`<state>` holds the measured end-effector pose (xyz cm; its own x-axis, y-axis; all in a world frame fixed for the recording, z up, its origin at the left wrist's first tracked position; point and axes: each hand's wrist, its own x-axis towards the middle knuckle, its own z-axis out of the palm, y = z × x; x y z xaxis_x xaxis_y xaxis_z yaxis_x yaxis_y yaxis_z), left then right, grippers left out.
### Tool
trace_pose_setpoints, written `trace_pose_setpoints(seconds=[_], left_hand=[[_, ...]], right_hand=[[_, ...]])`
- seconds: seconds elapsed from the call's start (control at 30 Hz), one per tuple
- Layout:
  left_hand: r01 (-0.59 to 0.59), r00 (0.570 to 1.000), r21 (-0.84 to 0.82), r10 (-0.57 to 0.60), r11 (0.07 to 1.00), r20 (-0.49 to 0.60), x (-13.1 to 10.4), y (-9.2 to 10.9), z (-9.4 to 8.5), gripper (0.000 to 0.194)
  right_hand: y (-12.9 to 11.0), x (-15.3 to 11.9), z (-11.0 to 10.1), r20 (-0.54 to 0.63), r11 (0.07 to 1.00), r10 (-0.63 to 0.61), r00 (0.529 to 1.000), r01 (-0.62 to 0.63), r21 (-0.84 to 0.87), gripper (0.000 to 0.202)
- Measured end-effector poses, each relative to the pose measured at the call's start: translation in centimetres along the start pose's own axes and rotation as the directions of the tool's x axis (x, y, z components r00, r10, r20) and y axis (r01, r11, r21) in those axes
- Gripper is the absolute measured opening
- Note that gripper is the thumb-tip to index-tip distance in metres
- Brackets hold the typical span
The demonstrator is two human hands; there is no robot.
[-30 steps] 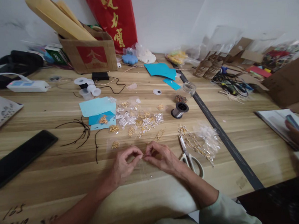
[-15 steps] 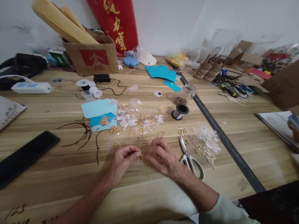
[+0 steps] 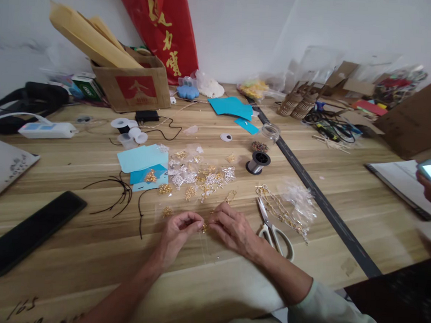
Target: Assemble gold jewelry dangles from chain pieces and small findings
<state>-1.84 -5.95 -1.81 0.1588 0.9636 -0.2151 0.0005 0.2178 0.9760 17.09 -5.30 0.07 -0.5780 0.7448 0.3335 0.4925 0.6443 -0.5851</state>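
Observation:
My left hand (image 3: pixel 181 232) is closed in a pinch, thumb against forefinger, low over the wooden table. What it holds is too small to make out. My right hand (image 3: pixel 233 229) faces it a short way to the right, fingers bent and drawn together, their tips largely hidden. Small gold beads (image 3: pixel 204 227) lie between the two hands. Beyond the fingertips are heaps of gold and silver jewellery findings (image 3: pixel 189 174) in little clear bags. A thin gold chain loop (image 3: pixel 231 196) rests just past my right hand. White-handled scissors (image 3: pixel 270 228) lie to its right.
Beaded chains (image 3: pixel 276 204) and crumpled clear bags (image 3: pixel 302 201) lie right of the scissors. A wire spool (image 3: pixel 258 163) and a glass jar (image 3: pixel 270 132) stand behind. Black cords (image 3: pixel 120 192) and a black phone (image 3: pixel 32 230) are at left. Another person's hand (image 3: pixel 430 191) holds a phone at far right.
My right hand's fingers have drawn closer together and slightly toward my left hand. My left hand keeps its pinch. At far right, the other person's phone has tilted, its lit screen now showing.

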Motion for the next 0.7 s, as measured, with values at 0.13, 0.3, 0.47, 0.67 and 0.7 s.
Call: trace_pose_setpoints(seconds=[0.13,0.3,0.47,0.67,0.7], left_hand=[[-0.066,0.997,0.003,0.065,0.998,0.046,-0.03,-0.24,-0.20,0.014],[-0.134,0.989,-0.019,0.135,0.991,0.056,-0.06,-0.21,-0.29,0.014],[-0.086,0.996,-0.080,0.087,0.993,0.008,0.00,-0.06,-0.28,0.014],[-0.024,0.999,-0.100,0.028,0.995,0.038,-0.03,0.22,-0.18,0.015],[-0.018,0.999,-0.090,0.022,0.996,0.042,-0.04,0.26,-0.17,0.016]], right_hand=[[0.37,-0.17,0.25,-0.004,0.999,-0.009,1.000,0.009,0.033,0.015],[0.33,-0.10,0.15,-0.001,0.997,-0.006,1.000,0.006,0.074,0.013],[0.13,0.02,0.01,0.017,0.995,-0.008,1.000,0.007,0.100,0.013],[0.00,0.02,-0.07,0.044,0.995,-0.004,0.999,0.000,0.104,0.013],[0.02,0.01,-0.05,0.040,0.994,-0.005,0.999,0.001,0.109,0.013]])
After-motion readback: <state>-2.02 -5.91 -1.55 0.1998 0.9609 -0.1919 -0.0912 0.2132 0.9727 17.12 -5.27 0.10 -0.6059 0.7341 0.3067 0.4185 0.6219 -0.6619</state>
